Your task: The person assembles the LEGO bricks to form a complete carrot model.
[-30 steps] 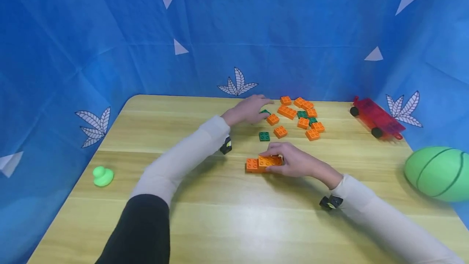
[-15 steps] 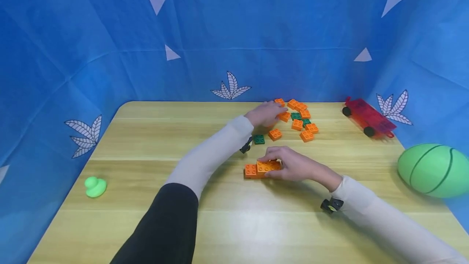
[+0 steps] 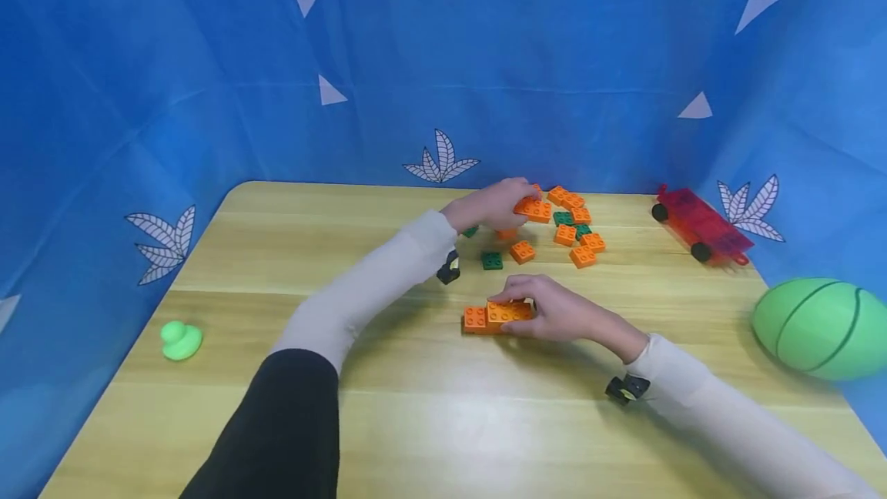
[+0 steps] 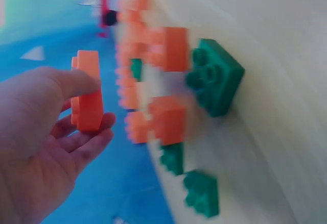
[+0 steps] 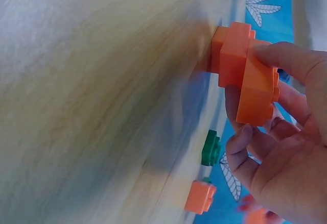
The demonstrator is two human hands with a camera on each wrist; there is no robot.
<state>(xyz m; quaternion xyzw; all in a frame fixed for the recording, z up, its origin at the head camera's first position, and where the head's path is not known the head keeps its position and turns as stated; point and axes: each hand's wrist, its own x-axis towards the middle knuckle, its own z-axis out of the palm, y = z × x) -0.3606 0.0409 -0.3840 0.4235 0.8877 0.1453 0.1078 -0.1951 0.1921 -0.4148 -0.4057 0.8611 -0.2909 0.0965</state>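
Observation:
My left hand [image 3: 493,205] pinches a long orange toy brick [image 3: 537,211] over the loose bricks at the table's back. In the left wrist view, that brick [image 4: 90,106] is between thumb and fingers, raised off the tabletop. Nearer the front, my right hand [image 3: 552,309] grips the top of a stack of orange bricks [image 3: 475,319]. The right wrist view shows its thumb on the top brick [image 5: 257,89], fingers on the far side. This top brick overhangs the ones below, which rest on the table.
Several loose orange bricks [image 3: 584,256] and green bricks [image 3: 492,261] lie around the left hand. A red wheeled toy [image 3: 703,226] stands at the back right, a green ball [image 3: 821,328] at the right edge. A green rubber duck [image 3: 181,340] sits at the left. Blue cloth [image 3: 513,60] hangs behind.
My left hand has moved right from beside the brick pile, taken hold of the long orange brick and lifted it. My right hand keeps its grip on the stack.

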